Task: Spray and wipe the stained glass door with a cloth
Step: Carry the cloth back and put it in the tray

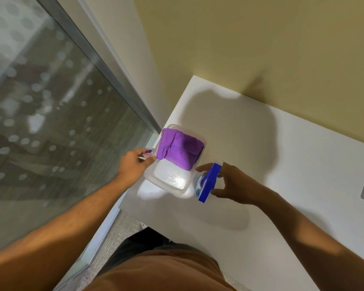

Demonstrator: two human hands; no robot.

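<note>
Spray bottle (206, 181) is standing just inside my right hand (235, 185), fingers spread and not yet gripping, while my left hand (135, 162) is pinching the cloth (180, 149).

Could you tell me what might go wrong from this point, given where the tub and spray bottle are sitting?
The clear tub sits near the corner of the white table, so tugging the purple cloth with the left hand might drag it off. The spray bottle stands close against the tub; the right hand, its fingers spread around the blue head, could knock it over if the grasp is loose.
</note>
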